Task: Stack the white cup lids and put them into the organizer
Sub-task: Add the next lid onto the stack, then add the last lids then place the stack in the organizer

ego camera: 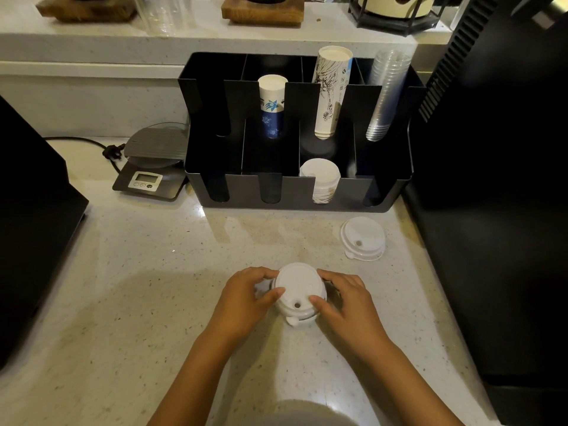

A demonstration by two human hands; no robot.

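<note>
A short stack of white cup lids rests on the speckled counter in front of me. My left hand grips its left side and my right hand its right side, thumbs on top. One loose white lid lies flat to the right, near the black organizer. Inside the organizer's front row, third slot from the left, stands another stack of white lids.
The organizer's back row holds a blue-and-white paper cup stack, a tall printed cup stack and clear plastic cups. A digital scale sits to the left. Dark machines flank the counter at left and right.
</note>
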